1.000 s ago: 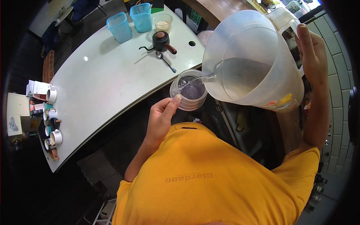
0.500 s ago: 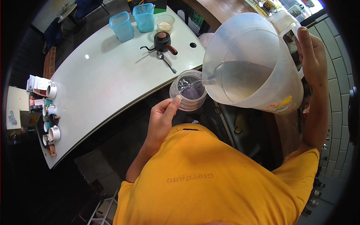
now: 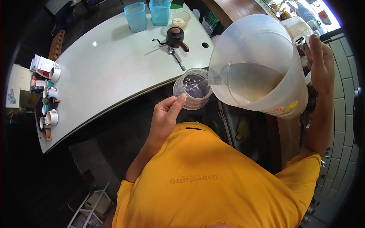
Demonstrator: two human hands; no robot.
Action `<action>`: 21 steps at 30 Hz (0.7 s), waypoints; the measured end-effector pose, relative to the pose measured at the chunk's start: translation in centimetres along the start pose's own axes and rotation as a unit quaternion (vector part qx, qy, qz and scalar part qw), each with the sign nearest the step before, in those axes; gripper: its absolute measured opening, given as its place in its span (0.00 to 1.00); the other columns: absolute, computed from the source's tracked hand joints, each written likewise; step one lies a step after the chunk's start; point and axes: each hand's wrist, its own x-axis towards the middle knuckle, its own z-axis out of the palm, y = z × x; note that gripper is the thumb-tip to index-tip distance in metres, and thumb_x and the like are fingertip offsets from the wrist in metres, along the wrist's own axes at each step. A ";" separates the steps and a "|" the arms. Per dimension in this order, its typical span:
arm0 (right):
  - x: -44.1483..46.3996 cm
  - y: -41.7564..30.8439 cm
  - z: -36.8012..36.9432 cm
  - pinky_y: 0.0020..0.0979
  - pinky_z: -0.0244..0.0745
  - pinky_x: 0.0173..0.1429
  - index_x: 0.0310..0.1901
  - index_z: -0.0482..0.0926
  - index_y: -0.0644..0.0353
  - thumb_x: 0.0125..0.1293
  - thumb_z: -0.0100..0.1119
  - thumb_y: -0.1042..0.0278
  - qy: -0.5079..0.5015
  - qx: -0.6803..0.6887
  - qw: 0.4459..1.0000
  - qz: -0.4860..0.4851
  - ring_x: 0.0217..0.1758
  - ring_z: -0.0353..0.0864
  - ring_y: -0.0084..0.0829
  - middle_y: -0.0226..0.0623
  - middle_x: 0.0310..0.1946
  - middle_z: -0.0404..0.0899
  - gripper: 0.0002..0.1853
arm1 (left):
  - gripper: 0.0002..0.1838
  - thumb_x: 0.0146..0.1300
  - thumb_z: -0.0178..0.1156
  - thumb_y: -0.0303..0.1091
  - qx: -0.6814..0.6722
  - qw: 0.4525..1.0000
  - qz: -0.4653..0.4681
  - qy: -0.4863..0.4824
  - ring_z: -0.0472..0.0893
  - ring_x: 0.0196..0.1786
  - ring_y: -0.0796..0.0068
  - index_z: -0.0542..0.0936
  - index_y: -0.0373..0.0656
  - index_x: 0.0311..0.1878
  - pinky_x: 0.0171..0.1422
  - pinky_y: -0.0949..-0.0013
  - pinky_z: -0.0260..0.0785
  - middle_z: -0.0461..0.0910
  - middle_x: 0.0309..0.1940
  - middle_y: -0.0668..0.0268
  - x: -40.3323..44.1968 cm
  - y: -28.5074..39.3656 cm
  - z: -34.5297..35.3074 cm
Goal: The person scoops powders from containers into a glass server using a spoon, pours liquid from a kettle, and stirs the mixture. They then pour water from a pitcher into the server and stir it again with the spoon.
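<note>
My left hand (image 3: 167,114) grips the near rim of a small clear jar (image 3: 193,89) beside the counter's edge. My right hand (image 3: 320,62) is closed round the handle of a large translucent pitcher (image 3: 258,49), tilted to the left. A thin stream of clear liquid runs from the pitcher's spout into the jar, where bubbles and ripples show. More liquid lies inside the pitcher. Beyond the jar, on the white counter (image 3: 102,72), are a spoon (image 3: 176,57) and a small black kettle (image 3: 174,37) with a wooden handle.
Two blue plastic containers (image 3: 135,18) and a clear cup of pale powder (image 3: 180,19) stand at the counter's far end. Several mugs (image 3: 52,117) sit at its left end. A wooden surface (image 3: 235,8) lies behind the pitcher; a white rack (image 3: 93,207) is at lower left.
The view has shifted, so the counter items appear farther right and higher. The pitcher keeps pouring into the jar, and both hands keep their holds.
</note>
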 end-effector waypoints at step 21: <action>2.5 0.3 0.7 0.28 0.46 0.29 0.18 0.65 0.64 0.74 0.43 0.41 -0.016 0.023 1.000 -0.014 0.23 0.52 0.18 0.22 0.16 0.57 0.34 | 0.19 0.72 0.56 0.39 -0.011 0.996 0.075 0.052 0.54 0.25 0.94 0.76 0.41 0.24 0.26 0.79 0.45 0.61 0.19 0.84 -1.1 -0.6 0.4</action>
